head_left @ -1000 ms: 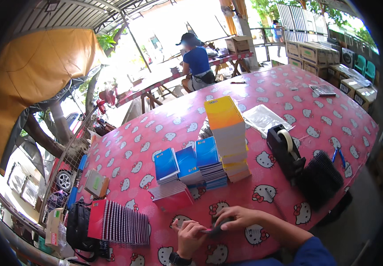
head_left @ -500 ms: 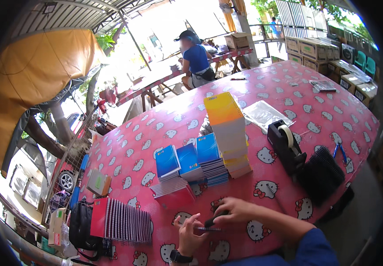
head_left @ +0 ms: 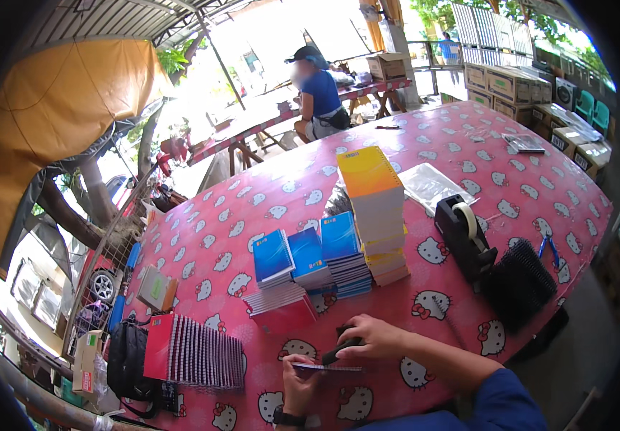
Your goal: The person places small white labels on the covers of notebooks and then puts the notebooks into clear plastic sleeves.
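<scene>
Near the table's front edge, my left hand (head_left: 300, 384) grips a thin notebook (head_left: 331, 368) seen almost edge-on. My right hand (head_left: 373, 336) is closed around a black hand tool (head_left: 336, 352), held right at the notebook's upper edge; its exact kind is unclear. Beyond my hands lie stacked red notebooks (head_left: 281, 314) and several piles of blue notebooks (head_left: 272, 257). A tall stack topped by a yellow spiral notebook (head_left: 371, 172) rises behind them. To my left, a row of red spiral-bound notebooks (head_left: 195, 353) leans together.
On the right of the pink table (head_left: 389, 316) are a black tape dispenser (head_left: 464, 241), a heap of black spiral coils (head_left: 518, 284) and blue-handled pliers (head_left: 548, 250). A black bag (head_left: 130, 366) is at left. A person in blue (head_left: 320, 93) sits at another table; cartons (head_left: 511, 82) stand behind.
My left fingers, spread before, have closed on the notebook, which now shows longer and further left. My right hand has shifted slightly with the black tool.
</scene>
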A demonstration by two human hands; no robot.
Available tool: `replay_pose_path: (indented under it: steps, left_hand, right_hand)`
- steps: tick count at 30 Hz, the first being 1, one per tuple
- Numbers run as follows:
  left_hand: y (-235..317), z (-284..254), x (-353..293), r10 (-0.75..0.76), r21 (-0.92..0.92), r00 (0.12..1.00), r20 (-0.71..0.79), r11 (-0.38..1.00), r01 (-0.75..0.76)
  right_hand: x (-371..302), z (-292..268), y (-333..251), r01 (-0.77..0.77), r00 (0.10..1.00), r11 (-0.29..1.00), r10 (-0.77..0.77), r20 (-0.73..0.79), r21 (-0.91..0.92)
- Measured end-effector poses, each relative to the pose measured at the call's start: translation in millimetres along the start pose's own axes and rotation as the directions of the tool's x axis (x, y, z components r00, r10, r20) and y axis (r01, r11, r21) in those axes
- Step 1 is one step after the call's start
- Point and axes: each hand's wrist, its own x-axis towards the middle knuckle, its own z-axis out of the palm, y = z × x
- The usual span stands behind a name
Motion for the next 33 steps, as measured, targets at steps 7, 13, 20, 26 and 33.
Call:
replay_pose_path:
  steps: [7,13,20,26,33]
  left_hand:
    - [-1,1,0,0.005,-0.071,0.998,0.068,0.998,0.000]
    - [8,8,-1,-0.075,-0.142,0.995,0.067,0.986,0.084]
    - [7,4,1,-0.062,0.033,0.996,0.063,0.998,0.060]
    - [-6,1,-2,-0.017,0.137,0.999,0.041,0.991,0.011]
    - [43,8,18,0.238,0.466,0.962,0.136,0.841,-0.274]
  right_hand:
    - [4,12,-15,0.071,0.992,0.973,-0.092,0.088,0.222]
    - [15,4,-14,-0.142,0.982,0.986,0.151,0.109,-0.085]
    - [16,13,-19,-0.057,0.996,0.998,0.053,0.078,0.040]
    - [13,22,-17,0.045,0.999,0.992,-0.047,0.018,0.118]
    - [10,0,-17,-0.067,0.846,0.775,-0.290,-0.448,-0.628]
